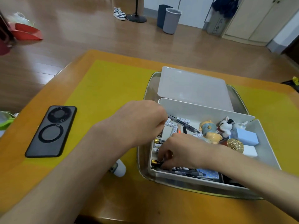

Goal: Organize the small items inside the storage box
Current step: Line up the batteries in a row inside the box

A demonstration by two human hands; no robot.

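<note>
A white storage box (202, 109) sits in a metal tray (150, 88) on the yellow mat. Inside lie white batteries (183, 119), black-and-gold batteries (157, 141), a black pen (186, 124), small figurines (210, 130), a pale blue block (246, 137) and a gold round item (235, 145). My left hand (142, 120) reaches over the box's left rim with curled fingers; what they hold is hidden. My right hand (176, 151) is inside the box at its near left corner, fingers curled round a black-and-gold battery (156, 162).
The box's translucent lid (192, 86) leans behind the box in the tray. A black phone (51, 131) lies face down on the mat at left. A small white capsule-shaped object (119, 169) lies under my left forearm. Another pen (187, 172) lies along the box's near wall.
</note>
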